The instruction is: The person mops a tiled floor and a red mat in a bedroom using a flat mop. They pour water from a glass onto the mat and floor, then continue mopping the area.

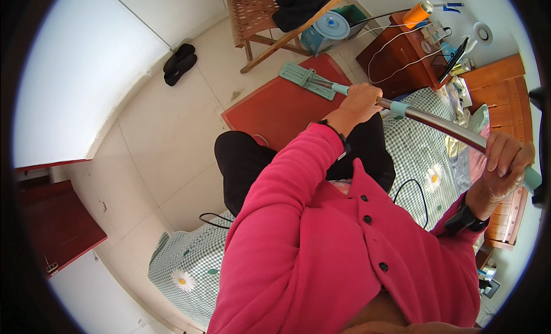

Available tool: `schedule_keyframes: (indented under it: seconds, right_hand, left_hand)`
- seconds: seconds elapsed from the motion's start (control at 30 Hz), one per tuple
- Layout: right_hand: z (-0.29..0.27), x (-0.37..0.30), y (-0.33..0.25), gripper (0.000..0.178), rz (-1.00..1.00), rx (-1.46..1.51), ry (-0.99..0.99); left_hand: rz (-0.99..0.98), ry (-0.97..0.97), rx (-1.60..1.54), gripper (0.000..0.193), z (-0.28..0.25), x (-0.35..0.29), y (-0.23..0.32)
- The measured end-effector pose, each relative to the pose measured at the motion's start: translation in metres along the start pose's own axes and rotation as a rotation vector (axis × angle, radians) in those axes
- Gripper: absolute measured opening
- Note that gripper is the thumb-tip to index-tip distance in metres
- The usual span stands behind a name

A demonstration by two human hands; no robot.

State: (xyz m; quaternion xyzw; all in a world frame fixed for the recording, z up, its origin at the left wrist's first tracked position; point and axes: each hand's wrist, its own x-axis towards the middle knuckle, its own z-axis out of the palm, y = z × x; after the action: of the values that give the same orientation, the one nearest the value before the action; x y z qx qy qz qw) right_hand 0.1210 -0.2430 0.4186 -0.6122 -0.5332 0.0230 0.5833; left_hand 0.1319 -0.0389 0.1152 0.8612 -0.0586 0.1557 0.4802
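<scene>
A flat mop with a steel pole (439, 122) and pale green fittings slants across the view. My left hand (359, 104) is closed around the lower part of the pole. My right hand (505, 161) grips it near the green top end at the right. The mop's pale green flat head (307, 80) shows over a red floor mat (275, 113); whether it touches the mat I cannot tell. No cloth pad is visible on the head's upper face. Both my arms are in pink sleeves, with a dark band at each wrist.
A bed with a green checked cover (183, 276) lies beneath me. Ahead stand a wooden folding chair (258, 24), a blue lidded bucket (332, 26) and a red-brown bedside cabinet (396, 61) with cables and an orange bottle (417, 14). Black shoes (179, 65) lie by the white wall.
</scene>
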Motion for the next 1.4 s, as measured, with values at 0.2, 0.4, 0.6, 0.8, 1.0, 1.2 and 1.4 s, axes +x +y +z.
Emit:
schedule_keyframes:
  seconds: [0.2, 0.4, 0.6, 0.8, 1.0, 1.2, 1.4]
  right_hand:
    - [0.012, 0.028, -0.007, 0.031, -0.037, 0.179, -0.404]
    - [0.014, 0.024, -0.01, 0.038, -0.071, 0.311, -0.462]
    - [0.069, 0.034, 0.016, 0.022, -0.072, 0.573, -0.183]
    - [0.102, 0.017, 0.053, 0.029, 0.039, 0.617, -0.042]
    - [0.02, 0.016, 0.027, 0.029, 0.032, 0.472, 0.046]
    - [-0.033, -0.005, -0.024, 0.033, -0.234, 0.465, 0.021]
    - [-0.063, -0.007, -0.028, 0.035, -0.199, 0.227, -0.343]
  left_hand:
    - [-0.15, -0.014, 0.035, 0.017, -0.037, -0.046, 0.018]
    - [-0.24, -0.044, 0.094, 0.013, -0.07, -0.093, 0.036]
    - [-0.384, -0.02, 0.305, 0.013, -0.108, -0.157, 0.032]
    - [-0.593, 0.038, 0.273, 0.023, -0.152, -0.195, 0.009]
    - [-0.349, 0.047, 0.006, 0.025, -0.118, -0.116, 0.028]
    - [0.038, -0.118, -0.106, 0.025, -0.041, -0.02, 0.05]
    - [0.072, -0.304, -0.25, 0.023, 0.042, 0.053, 0.053]
